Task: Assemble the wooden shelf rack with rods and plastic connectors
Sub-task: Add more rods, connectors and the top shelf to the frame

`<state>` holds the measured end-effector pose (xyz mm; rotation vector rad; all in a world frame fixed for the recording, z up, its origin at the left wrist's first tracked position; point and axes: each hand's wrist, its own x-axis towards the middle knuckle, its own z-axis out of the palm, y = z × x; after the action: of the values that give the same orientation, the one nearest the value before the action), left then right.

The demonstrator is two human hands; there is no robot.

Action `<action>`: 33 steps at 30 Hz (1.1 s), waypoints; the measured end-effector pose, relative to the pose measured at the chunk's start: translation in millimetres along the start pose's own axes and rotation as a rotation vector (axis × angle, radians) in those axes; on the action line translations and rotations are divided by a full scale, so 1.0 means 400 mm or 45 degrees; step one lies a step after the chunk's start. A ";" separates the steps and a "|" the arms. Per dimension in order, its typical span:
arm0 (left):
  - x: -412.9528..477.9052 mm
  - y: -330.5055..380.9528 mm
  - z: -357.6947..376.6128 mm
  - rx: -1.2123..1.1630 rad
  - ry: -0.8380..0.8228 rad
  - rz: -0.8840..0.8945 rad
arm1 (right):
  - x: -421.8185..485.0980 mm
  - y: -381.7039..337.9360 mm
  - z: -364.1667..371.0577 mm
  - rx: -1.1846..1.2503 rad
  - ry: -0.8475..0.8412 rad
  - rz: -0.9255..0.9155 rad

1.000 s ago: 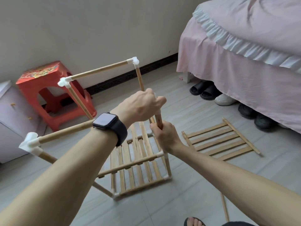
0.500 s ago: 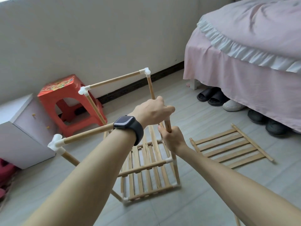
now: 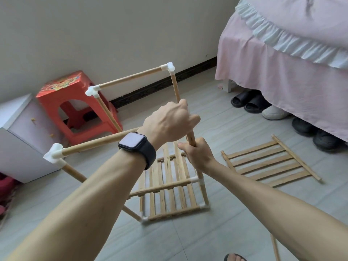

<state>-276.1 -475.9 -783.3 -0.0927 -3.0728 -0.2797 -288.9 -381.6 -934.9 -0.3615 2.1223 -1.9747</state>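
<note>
— Shelf rack stands upright on the floor, right in front of you.
— You hold its near upright rod: your left hand is curled over the top end, and your right hand is wrapped round it just below.
— A loose slatted panel lies flat to your right, apart from the rack.
— The red stool sits behind it.

A single head-worn camera looks forward and down, close above the wooden shelf rack on the floor.
</note>
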 end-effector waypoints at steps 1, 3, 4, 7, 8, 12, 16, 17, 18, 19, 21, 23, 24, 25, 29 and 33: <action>-0.002 -0.004 0.002 0.000 0.011 0.008 | -0.001 0.001 0.002 0.001 -0.003 -0.007; -0.001 -0.005 0.007 0.012 0.041 0.016 | -0.003 0.001 0.001 0.008 0.004 0.001; 0.000 -0.002 0.009 0.027 0.063 0.011 | -0.003 -0.001 0.000 0.013 0.015 0.014; 0.000 0.005 0.022 0.121 0.200 -0.003 | -0.008 -0.008 -0.005 0.011 0.038 0.046; -0.006 0.006 0.030 0.162 0.282 0.008 | -0.012 -0.008 -0.006 0.008 0.034 0.047; -0.031 -0.009 0.051 0.306 0.526 0.117 | -0.033 -0.011 -0.001 -0.033 0.019 0.034; -0.051 0.003 0.058 0.321 0.626 0.127 | -0.044 -0.021 -0.012 -0.138 0.008 0.079; -0.057 0.011 0.062 0.329 0.688 0.152 | -0.047 -0.027 -0.019 -0.187 -0.007 0.086; -0.063 0.017 0.067 0.342 0.749 0.186 | -0.050 -0.032 -0.025 -0.241 -0.021 0.079; -0.071 0.020 0.075 0.355 0.800 0.220 | -0.055 -0.034 -0.033 -0.304 -0.033 0.055; -0.093 0.018 0.107 0.369 0.860 0.261 | -0.073 -0.022 -0.054 -0.472 -0.054 -0.008; -0.128 0.014 0.162 0.412 0.896 0.332 | -0.104 0.032 -0.086 -0.609 -0.053 0.014; -0.152 0.013 0.196 0.422 0.899 0.385 | -0.126 0.073 -0.109 -0.647 -0.034 0.057; -0.173 0.012 0.233 0.408 0.891 0.444 | -0.148 0.123 -0.136 -0.658 -0.004 0.119; -0.239 0.031 0.386 0.444 0.513 0.698 | -0.246 0.344 -0.257 -0.707 0.111 0.521; -0.230 0.087 0.491 0.672 -0.012 0.563 | -0.291 0.524 -0.345 -0.896 0.053 0.865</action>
<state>-191.9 -411.0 -975.5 -0.7231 -2.9070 0.5436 -229.9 -199.6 -1134.7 0.2795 2.4559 -0.8543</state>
